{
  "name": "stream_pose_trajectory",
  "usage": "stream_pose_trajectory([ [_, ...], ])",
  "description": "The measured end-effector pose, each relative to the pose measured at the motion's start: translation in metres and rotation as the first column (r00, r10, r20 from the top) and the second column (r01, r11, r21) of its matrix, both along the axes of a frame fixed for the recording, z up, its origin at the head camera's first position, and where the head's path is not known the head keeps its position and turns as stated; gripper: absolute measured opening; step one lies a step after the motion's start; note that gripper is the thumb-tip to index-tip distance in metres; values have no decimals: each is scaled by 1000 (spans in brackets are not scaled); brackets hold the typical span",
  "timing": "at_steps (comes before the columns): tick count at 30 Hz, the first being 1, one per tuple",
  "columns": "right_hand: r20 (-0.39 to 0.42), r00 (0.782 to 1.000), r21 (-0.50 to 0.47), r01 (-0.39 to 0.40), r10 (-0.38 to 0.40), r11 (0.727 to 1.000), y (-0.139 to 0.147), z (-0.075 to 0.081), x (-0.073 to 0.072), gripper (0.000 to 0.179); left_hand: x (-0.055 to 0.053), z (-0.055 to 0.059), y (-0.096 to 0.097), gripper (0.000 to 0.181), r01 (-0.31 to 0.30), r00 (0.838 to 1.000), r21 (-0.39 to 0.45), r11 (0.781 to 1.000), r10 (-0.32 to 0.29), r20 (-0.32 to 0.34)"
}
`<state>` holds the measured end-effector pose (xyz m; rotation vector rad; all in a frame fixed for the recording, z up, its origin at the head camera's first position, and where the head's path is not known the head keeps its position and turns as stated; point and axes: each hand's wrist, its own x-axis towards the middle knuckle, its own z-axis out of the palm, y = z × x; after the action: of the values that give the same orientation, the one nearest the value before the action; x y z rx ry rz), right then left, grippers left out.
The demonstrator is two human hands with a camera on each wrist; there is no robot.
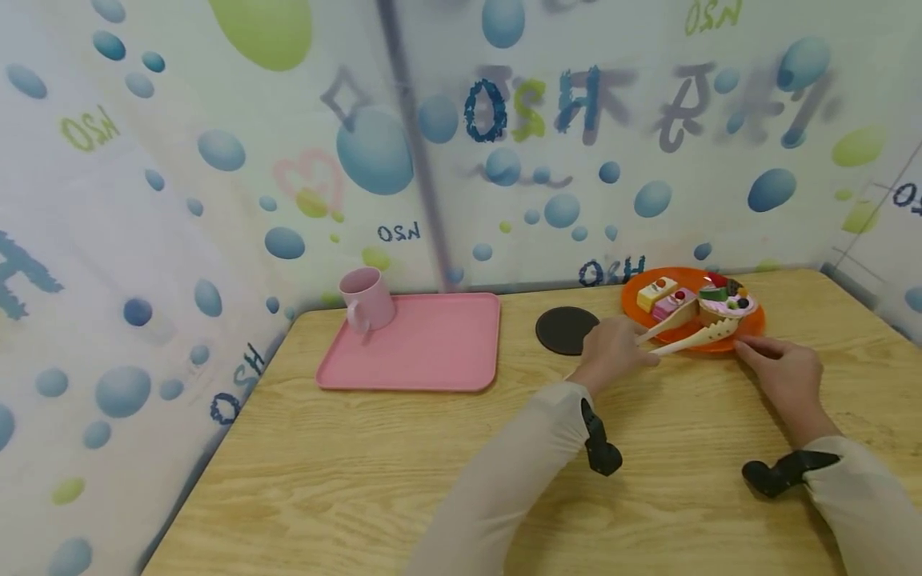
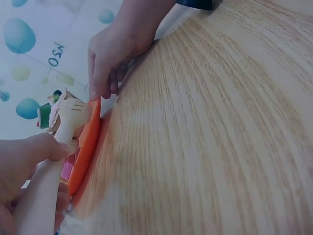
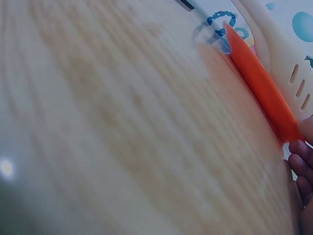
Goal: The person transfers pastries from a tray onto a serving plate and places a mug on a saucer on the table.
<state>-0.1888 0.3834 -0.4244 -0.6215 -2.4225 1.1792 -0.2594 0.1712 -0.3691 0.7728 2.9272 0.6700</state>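
Behind the tongs (image 1: 687,332), toy cakes (image 1: 695,301) partly hide.

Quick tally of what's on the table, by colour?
Pink: 2, tray and mug
Orange: 1, plate holding toy cake pieces
Black: 1, round coaster
Cream: 1, tongs, gripped by the left hand
Total: 5
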Motion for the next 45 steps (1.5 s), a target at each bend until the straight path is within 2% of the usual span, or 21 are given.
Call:
stream_pose_trajectory([
  [8,-11,1000,-17,13,-13,1000,0,-1,1,54,0,-3,3,42,-23,999,-58,998,21,-31],
  [18,-20,1000,-59,3,-4,998,0,1,0,57,-5,-3,4,44,-38,999,-56,998,40,25],
  [24,-15,1000,-50,12,-13,999,0,1,0,57,-8,-2,6,45,-37,999,-82,996,40,27],
  [28,-17,1000,-51,14,-15,999,0,0,0,56,-9,2,7,43,-40,999,-95,995,43,30],
  [34,-8,1000,-53,9,-9,999,0,2,-1,57,-13,11,8,26,-30,999,-107,994,33,24],
  [40,-12,1000,-44,7,-8,999,1,2,0,56,-15,20,9,28,4,999,-131,991,1,37],
  [45,-20,1000,-39,11,-12,999,1,1,-1,54,-17,28,9,35,50,999,-162,986,-48,21],
])
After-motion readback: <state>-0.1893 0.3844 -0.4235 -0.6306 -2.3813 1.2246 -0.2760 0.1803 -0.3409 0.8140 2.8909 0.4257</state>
